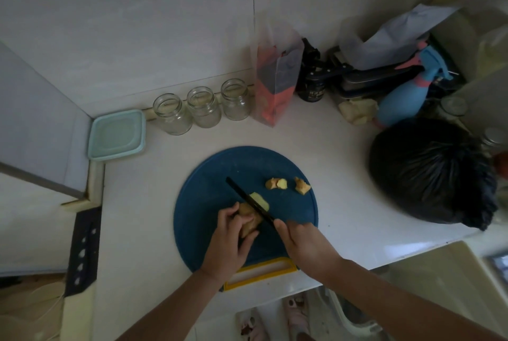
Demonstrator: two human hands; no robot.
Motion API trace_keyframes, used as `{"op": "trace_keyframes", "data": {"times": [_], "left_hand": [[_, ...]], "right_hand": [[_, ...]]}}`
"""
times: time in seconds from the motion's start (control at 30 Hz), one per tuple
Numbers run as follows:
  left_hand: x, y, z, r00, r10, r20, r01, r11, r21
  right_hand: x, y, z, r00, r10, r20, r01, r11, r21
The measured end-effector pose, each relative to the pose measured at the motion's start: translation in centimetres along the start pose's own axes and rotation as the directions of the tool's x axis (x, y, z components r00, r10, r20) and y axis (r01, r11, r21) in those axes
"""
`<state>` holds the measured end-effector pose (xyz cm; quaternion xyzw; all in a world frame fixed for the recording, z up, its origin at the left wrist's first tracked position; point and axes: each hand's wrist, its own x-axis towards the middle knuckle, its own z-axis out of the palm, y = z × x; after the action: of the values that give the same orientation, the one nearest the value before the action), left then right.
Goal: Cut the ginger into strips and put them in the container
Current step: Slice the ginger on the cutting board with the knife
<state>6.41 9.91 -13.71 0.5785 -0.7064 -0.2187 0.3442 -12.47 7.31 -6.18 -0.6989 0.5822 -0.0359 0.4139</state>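
A round blue cutting board with a yellow handle lies on the white counter. My left hand holds a brown ginger piece down on the board. My right hand grips the handle of a black knife, its blade running across the ginger. A pale cut slice lies just right of the blade. Two small ginger chunks sit at the board's far right. A pale green lidded container stands at the back left.
Three open glass jars line the wall behind the board. An orange paper bag, a dark jar, a blue spray bottle and a black plastic bag crowd the right. A black cleaver lies at the left edge.
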Motion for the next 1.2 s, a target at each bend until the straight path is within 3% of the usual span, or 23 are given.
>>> {"op": "trace_keyframes", "data": {"times": [0.47, 1.2], "left_hand": [[0.0, 0.5, -0.2, 0.999, 0.031, -0.015, -0.031, 0.999, 0.037], [-0.3, -0.2, 0.4, 0.999, -0.04, 0.007, 0.04, 0.999, 0.007]], "right_hand": [[-2.1, 0.3, 0.6, 0.999, -0.046, -0.016, 0.045, 0.997, -0.061], [-0.4, 0.4, 1.8, 0.999, -0.019, 0.038, 0.022, 0.996, -0.084]]}}
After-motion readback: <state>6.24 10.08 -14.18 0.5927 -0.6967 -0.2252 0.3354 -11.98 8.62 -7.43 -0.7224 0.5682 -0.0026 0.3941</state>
